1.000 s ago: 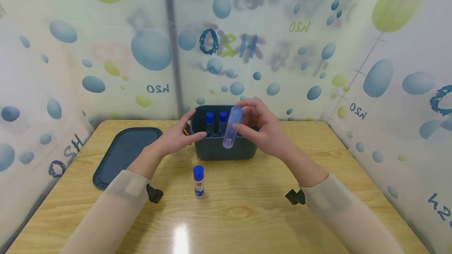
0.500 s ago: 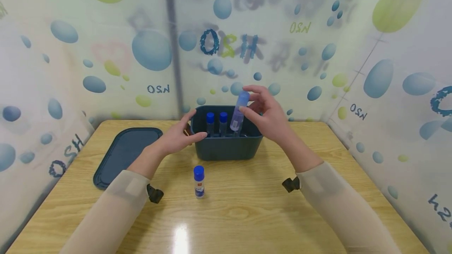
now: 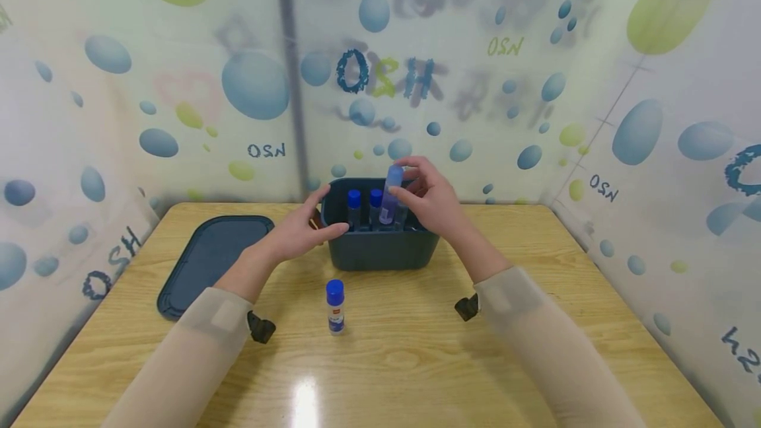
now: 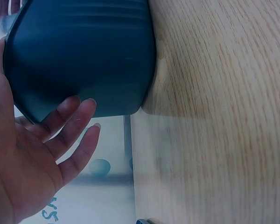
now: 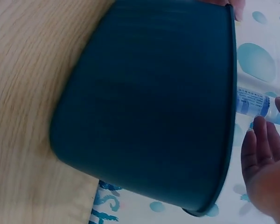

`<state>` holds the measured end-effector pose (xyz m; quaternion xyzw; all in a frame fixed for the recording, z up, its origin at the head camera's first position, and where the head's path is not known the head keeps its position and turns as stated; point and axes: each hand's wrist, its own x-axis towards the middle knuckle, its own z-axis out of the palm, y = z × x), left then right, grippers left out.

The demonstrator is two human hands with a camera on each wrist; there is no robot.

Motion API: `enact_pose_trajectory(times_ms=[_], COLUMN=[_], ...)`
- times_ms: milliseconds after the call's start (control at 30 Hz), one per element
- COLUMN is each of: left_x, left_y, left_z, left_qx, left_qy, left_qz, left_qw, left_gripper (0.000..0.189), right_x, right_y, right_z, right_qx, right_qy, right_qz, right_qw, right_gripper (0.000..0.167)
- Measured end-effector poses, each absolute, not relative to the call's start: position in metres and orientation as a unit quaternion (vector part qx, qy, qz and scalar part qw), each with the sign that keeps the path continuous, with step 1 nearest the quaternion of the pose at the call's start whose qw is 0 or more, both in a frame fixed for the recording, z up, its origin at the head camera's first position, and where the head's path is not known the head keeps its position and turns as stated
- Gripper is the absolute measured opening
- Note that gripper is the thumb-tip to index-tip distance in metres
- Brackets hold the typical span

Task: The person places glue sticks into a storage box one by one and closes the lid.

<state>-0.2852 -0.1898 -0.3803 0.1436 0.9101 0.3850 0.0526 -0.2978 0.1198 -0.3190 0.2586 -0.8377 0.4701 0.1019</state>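
Observation:
My right hand pinches a translucent purple-blue glue stick by its pale cap, slightly tilted, its lower end below the rim of a dark teal bin. In the right wrist view its printed label shows above the bin wall. My left hand holds the bin's left end, thumb at the front rim; in the left wrist view the other fingers curl loosely by the outer wall. Inside stand two blue-capped glue sticks and, partly hidden, a clear tube.
Another glue stick, white-labelled with a blue cap, stands on the wooden table in front of the bin. A dark flat lid lies to the left, partly behind my left forearm. Patterned curtains enclose the table's back and sides.
My right hand has carried the glue stick from in front of the bin up over its rim, then left and down inside, beside the other sticks. My left hand has stayed put.

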Motion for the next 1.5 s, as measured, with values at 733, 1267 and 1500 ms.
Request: enact_pose_trajectory(times_ms=[733, 1267, 1500], left_x=[-0.286, -0.287, -0.288], left_y=[-0.190, -0.190, -0.190], left_z=[-0.380, -0.380, -0.382], left_qx=[0.143, 0.146, 0.142], left_qy=[0.908, 0.908, 0.907], left_qz=[0.388, 0.388, 0.391], left_qw=[0.061, 0.062, 0.060], left_gripper=[0.110, 0.111, 0.111], right_x=[-0.313, -0.316, -0.317], right_y=[0.075, 0.066, 0.063], right_z=[-0.337, -0.343, -0.343], right_qx=[0.270, 0.270, 0.249], right_qy=[-0.853, -0.881, -0.894], right_qz=[0.444, 0.389, 0.367], right_qw=[0.041, -0.011, -0.056], right_gripper=[0.037, 0.034, 0.030])
